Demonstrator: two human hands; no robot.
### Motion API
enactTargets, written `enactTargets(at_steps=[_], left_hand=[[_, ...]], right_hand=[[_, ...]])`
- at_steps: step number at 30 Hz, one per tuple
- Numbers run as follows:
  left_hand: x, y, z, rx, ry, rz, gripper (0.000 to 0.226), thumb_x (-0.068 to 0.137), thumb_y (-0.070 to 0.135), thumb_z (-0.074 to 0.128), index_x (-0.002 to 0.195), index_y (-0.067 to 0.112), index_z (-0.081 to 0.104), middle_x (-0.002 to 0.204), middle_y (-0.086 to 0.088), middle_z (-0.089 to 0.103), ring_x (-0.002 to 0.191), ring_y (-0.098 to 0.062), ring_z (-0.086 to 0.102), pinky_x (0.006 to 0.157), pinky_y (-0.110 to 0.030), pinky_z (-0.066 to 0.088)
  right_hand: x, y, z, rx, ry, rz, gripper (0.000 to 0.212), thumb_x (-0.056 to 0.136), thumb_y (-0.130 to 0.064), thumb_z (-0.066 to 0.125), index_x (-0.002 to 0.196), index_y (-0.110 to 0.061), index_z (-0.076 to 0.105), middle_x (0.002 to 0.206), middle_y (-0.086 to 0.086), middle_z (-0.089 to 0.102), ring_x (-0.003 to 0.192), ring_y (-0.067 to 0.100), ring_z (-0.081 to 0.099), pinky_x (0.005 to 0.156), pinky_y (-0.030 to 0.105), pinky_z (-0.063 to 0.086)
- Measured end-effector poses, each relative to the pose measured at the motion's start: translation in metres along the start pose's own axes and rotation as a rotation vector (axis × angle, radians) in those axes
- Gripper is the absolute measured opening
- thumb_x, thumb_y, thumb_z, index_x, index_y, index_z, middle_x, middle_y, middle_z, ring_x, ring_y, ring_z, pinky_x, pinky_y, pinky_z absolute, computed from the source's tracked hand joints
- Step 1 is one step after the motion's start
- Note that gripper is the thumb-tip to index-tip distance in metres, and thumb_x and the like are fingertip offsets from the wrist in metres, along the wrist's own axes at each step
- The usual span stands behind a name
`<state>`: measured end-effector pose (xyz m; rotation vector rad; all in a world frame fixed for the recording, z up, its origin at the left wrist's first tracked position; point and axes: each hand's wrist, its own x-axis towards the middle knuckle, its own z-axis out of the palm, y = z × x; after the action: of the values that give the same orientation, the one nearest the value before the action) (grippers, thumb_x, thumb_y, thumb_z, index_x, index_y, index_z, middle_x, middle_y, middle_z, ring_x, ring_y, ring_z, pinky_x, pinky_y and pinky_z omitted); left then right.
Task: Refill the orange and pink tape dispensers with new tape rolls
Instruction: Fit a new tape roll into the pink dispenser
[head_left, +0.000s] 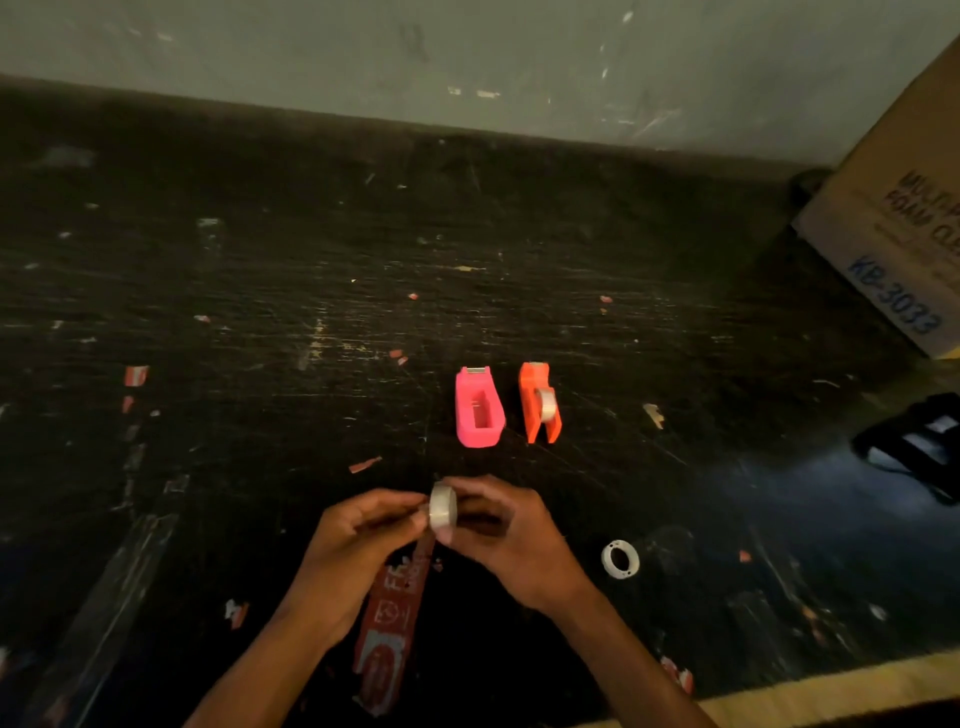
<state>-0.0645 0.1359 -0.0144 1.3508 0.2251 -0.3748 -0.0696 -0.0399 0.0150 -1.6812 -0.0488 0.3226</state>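
— Two dispensers on my table (260, 312): pink dispenser (479, 408) empty, orange dispenser (540, 402) loaded, side by side.

— And the roll?

— I see both hands, left hand (358, 540) and right hand (511, 540), pinching the tape roll (443, 512) between fingertips, nearer than the dispensers.

Both forearms reach forward and converge; the left hand (358, 540) and right hand (511, 538) meet fingertip to fingertip, pinching a tape roll (443, 512) between them.
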Motion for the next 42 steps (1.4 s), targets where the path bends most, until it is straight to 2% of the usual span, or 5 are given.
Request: enactTargets(at_steps=[21,30,35,39,42], left_hand=[[0.062,0.013,0.027,0.067,0.117,0.123,0.018,0.076,0.000,0.071,0.087,0.012,0.077,0.086,-0.003,0.079,0.087,-0.015,0.072,0.081,-0.026,0.053],[0.097,0.021,0.048,0.224,0.132,0.170,0.022,0.078,-0.004,0.067,0.093,0.011,0.075,0.082,0.007,0.076,0.078,0.000,0.068,0.075,-0.013,0.052],[0.112,0.026,0.054,0.205,0.180,0.183,0.033,0.076,-0.001,0.067,0.083,0.030,0.075,0.079,0.015,0.076,0.078,0.005,0.068,0.066,-0.006,0.049],[0.119,0.022,0.055,0.428,0.069,0.159,0.051,0.067,0.016,0.078,0.104,0.047,0.061,0.100,0.022,0.069,0.087,0.014,0.061,0.071,-0.003,0.046],[0.123,0.015,0.059,0.545,0.029,0.176,0.049,0.067,0.023,0.080,0.107,0.046,0.062,0.104,0.013,0.071,0.096,0.003,0.064,0.088,-0.024,0.053]], right_hand=[[0.057,0.002,-0.028,-0.026,0.049,-0.077,0.040,0.075,0.006,0.072,0.109,-0.014,0.065,0.099,-0.001,0.072,0.095,0.006,0.069,0.083,0.019,0.054],[0.094,-0.002,-0.056,-0.172,0.003,-0.092,0.036,0.075,0.007,0.071,0.103,-0.015,0.064,0.099,0.000,0.068,0.093,0.010,0.066,0.084,0.018,0.053],[0.115,-0.003,-0.073,-0.300,-0.006,-0.127,0.039,0.074,-0.001,0.075,0.107,-0.016,0.064,0.103,-0.006,0.068,0.094,-0.003,0.065,0.086,0.013,0.050],[0.135,-0.006,-0.086,-0.505,-0.052,-0.132,0.042,0.074,-0.009,0.076,0.111,-0.021,0.060,0.115,-0.004,0.067,0.108,0.003,0.060,0.095,0.019,0.046],[0.144,-0.005,-0.090,-0.600,-0.122,-0.125,0.034,0.076,-0.016,0.073,0.106,-0.024,0.060,0.111,-0.005,0.068,0.104,0.004,0.061,0.089,0.021,0.048]])
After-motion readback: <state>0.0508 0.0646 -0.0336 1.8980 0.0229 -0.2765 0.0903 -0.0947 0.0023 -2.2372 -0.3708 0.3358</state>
